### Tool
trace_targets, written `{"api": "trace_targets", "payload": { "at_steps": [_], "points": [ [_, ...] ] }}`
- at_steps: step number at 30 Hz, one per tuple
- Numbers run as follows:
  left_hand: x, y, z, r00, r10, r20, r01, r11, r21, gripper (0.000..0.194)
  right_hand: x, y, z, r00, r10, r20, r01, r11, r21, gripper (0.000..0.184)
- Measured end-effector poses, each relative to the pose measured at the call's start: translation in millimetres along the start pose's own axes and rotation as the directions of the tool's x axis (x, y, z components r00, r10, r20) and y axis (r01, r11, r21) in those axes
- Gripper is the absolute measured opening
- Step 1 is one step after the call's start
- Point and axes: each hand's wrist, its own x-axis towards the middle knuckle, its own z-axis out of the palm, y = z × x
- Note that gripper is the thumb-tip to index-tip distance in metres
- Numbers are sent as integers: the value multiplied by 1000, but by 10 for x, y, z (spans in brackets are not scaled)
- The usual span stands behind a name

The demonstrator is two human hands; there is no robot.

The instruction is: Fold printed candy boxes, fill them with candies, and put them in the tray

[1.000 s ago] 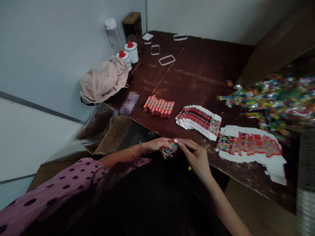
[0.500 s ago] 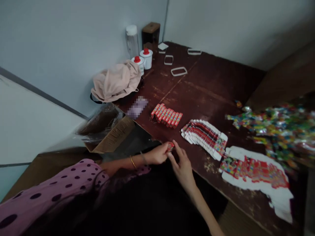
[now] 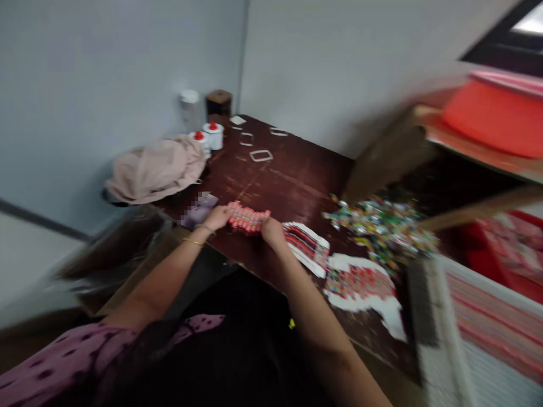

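Note:
A row of small red boxes (image 3: 248, 219) stands near the front edge of the dark table. My left hand (image 3: 218, 218), with a gold bangle at the wrist, grips its left end. The right end is pressed by the closed fingers of my right hand (image 3: 273, 232). Motion smears the fingertips somewhat. To the right of the row lies a fanned stack of flat red-and-white cartons (image 3: 307, 247), partly behind my right forearm. A second spread of printed cartons (image 3: 360, 281) lies beyond it.
Wrapped candies (image 3: 382, 226) are heaped at the right, before an open cardboard box (image 3: 384, 152). A beige cloth bag (image 3: 156, 169), white cups with red knobs (image 3: 213, 135) and white rectangular frames (image 3: 261, 155) rest farther back. White crates (image 3: 441, 316) stand at right.
My hands have parted and moved from the table edge to both ends of the row of small red boxes. The small red box earlier between my fingers no longer shows separately. The view has turned right.

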Motion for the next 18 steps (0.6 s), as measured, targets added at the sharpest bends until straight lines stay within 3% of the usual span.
{"api": "trace_targets", "payload": {
  "at_steps": [3,4,6,7,10,14,16,18],
  "points": [
    [-8,-164,95,996,85,-7,-85,996,-21,31,-127,88,34,997,11,-82,-9,1000,22,30],
    [-50,-250,142,991,126,-54,-128,991,-32,30,-205,131,48,993,-7,-114,11,999,34,32],
    [-197,-435,276,924,250,-290,-287,953,-93,34,-408,223,108,983,-68,-170,80,995,64,36],
    [-297,-518,360,897,267,-353,-324,939,-113,36,-519,271,159,973,-111,-205,132,987,96,39],
    [-620,-644,612,879,227,-419,-310,940,-141,37,-781,404,367,932,-209,-296,278,936,215,41],
    [-849,-517,701,884,143,-444,-252,947,-197,40,-853,447,532,919,-219,-328,330,882,336,46],
    [-878,-367,629,883,144,-447,-264,939,-219,49,-848,426,445,899,-196,-391,335,883,328,48],
    [-908,-137,555,888,172,-426,-289,930,-227,51,-915,448,204,862,-177,-475,329,908,259,45]
  ]
}}
